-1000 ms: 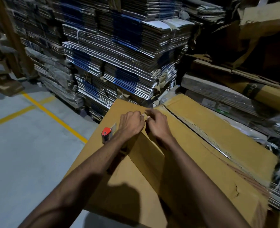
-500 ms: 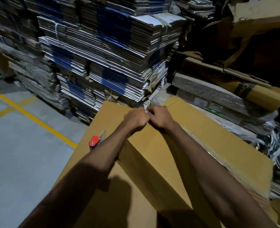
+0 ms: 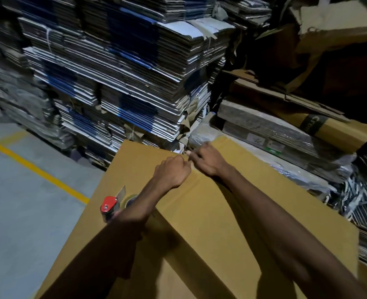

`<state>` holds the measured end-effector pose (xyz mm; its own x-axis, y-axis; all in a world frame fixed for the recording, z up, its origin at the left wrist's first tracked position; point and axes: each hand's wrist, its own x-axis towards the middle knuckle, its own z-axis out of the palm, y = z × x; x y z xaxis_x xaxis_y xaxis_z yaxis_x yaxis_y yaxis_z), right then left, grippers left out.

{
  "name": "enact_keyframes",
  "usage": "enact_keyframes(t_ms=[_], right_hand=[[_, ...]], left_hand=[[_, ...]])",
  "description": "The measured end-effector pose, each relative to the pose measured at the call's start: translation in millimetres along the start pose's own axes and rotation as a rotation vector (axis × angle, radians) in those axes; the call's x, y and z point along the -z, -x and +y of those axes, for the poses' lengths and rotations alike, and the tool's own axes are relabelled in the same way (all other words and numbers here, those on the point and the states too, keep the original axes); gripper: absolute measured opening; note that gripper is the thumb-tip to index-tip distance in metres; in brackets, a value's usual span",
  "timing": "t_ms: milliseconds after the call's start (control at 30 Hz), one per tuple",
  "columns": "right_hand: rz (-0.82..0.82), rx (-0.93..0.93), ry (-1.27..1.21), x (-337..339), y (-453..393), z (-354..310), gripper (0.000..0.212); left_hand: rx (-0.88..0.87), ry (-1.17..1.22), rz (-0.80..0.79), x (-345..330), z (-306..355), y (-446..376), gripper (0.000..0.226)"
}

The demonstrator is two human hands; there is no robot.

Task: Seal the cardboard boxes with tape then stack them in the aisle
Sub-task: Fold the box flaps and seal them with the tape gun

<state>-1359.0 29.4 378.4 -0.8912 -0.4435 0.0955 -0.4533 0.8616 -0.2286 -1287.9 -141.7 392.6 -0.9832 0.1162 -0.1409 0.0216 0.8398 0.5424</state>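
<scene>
Right now both hands meet at the far end of the cardboard box, over the line where its two top flaps come together. The left hand is curled into a loose fist, knuckles up, seemingly pinching something small at the seam; what it grips is too small to make out, though it is probably the end of a strip of tape. The right hand sits just beside it, touching it, fingers bent down over the box's far edge and pressing there.

On the box top, near its left edge and partly hidden behind the left forearm, lies the tape dispenser with its red head and a roll of brown tape. Neither hand holds it.

Beyond the box's far edge rise bundles of flattened cartons, tied in stacks. To the box's right lie wrapped packs of board. Left of the box is grey floor with a yellow line crossing it.

By the look of it, the sealing step is in hand, with the flaps closed and the seam's far end being secured. The next move likely calls for taking up the dispenser and running tape along the seam while the flaps are held flat. Stacking is not yet begun.
</scene>
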Motion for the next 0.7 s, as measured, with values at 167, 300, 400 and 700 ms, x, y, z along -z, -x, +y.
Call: enact_keyframes(t_ms=[167, 300, 400, 700], right_hand=[[0.013, 0.092, -0.142, 12, 0, 13, 0.056], [-0.052, 0.028, -0.102, 29, -12, 47, 0.052], [-0.07, -0.076, -0.043, 40, -16, 73, 0.052], [-0.033, -0.414, -0.148, 34, -57, 127, 0.051]], left_hand=[[0.057, 0.138, 0.008, 2, 33, -18, 0.051], [0.079, 0.003, 0.044, -10, 43, -19, 0.054], [0.038, -0.015, 0.045, -16, 42, -20, 0.055], [0.022, 0.044, -0.032, -18, 33, -33, 0.054]])
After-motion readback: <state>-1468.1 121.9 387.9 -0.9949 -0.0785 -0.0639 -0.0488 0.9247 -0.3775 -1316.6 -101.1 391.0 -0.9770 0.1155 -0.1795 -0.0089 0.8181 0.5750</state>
